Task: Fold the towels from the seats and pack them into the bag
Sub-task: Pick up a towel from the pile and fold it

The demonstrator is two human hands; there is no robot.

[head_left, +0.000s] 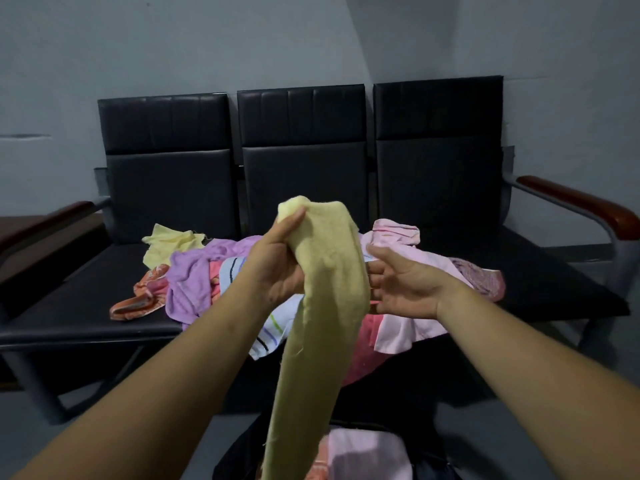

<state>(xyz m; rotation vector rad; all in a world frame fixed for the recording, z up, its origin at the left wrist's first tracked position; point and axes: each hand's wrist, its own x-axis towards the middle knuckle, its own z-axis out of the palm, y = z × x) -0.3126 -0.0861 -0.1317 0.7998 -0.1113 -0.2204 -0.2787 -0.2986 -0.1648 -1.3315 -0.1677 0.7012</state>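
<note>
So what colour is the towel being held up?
Pale yellow: the towel, gripped by the left hand, shows best in the head view.

- Bench (86, 306) of 3 joined seats stands against the wall (207, 46), with the left armrest (45, 223) and right armrest (581, 199) at its ends.
- Heap of towels (194, 271) lies on the middle seat, spreading onto both neighbours and over the front edge.
- Hanging towel (325, 306), gripped at its top by the left hand (277, 268), hangs before the heap; the right hand (405, 289) is just beside it, to the right.
- Bag (242, 455) sits on the floor before the bench, with folded towels (367, 455) in it.
</note>
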